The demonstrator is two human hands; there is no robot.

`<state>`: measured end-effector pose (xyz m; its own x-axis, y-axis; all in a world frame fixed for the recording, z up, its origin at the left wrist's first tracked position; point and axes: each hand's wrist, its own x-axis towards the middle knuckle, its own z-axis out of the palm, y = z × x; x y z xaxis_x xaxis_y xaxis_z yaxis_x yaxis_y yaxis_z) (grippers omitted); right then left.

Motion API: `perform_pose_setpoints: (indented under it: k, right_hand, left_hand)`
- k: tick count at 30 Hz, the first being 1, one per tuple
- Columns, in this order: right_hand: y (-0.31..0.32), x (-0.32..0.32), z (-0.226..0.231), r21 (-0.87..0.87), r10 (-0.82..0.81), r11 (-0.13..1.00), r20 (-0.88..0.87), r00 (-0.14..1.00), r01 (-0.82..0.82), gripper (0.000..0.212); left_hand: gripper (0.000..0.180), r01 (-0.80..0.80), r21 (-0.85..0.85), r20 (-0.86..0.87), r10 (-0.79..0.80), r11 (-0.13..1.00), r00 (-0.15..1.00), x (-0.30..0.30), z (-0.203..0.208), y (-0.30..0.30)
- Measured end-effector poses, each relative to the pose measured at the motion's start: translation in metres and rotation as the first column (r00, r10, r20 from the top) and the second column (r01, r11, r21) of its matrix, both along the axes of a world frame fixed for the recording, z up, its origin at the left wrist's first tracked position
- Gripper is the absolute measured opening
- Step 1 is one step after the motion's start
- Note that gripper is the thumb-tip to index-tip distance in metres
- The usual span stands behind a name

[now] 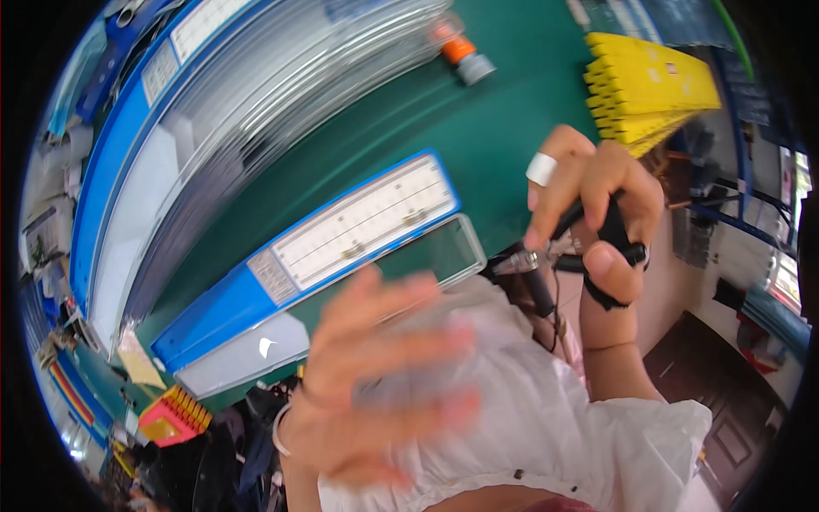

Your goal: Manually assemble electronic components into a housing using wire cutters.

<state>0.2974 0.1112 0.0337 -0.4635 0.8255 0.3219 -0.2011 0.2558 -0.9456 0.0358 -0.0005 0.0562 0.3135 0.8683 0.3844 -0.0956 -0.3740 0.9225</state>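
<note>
While gripping a black tool (612, 227) in the right hand (597, 209), with bent fingers round its handles, to the right of the blue case (328, 241), spreads the left hand (375, 380) wide, in a blur, on the case's near side. Has the case lying on a green table (533, 94), with a clear lid (476, 241) along its near edge. Has clear plastic (307, 81) beyond the case, and an orange-and-grey piece (462, 53) past its far right corner. Also on view: a yellow stack (657, 81) farther right of the case, a pink-and-yellow box (175, 416) off its near left end, and, well right of it, a pink floor (670, 286) and a brown door (734, 444).
</note>
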Motion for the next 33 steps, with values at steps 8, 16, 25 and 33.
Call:
perform_pose_setpoints:
  k: [8, 16, 25, 33]
  right_hand:
    - [0.005, 0.113, 0.045, 0.335, -0.763, 0.601, 0.511, 0.396, 0.725, 0.012]
    - [0.025, 0.119, 0.016, 0.873, -0.852, 0.443, 0.481, -0.206, 0.206, 0.015]
    - [0.028, 0.124, 0.031, 0.665, -0.835, 0.516, 0.532, 0.142, 0.539, 0.016]
    - [-0.062, 0.075, 0.151, 0.624, -0.407, 0.78, 0.446, 0.797, 0.048, 0.012]
  left_hand:
    - [0.061, 0.475, 0.237, 0.666, -0.498, 0.847, 0.555, 0.067, 0.006, 0.003]
    - [0.058, 0.468, -0.022, 0.711, -0.315, 0.883, 0.628, 0.06, 0.026, -0.004]
    - [0.05, 0.386, -0.095, 0.618, -0.25, 0.917, 0.746, 0.033, 0.018, 0.002]
    - [0.077, 0.102, 0.022, 0.031, -0.103, 0.995, 0.994, 0.086, 0.015, 0.031]
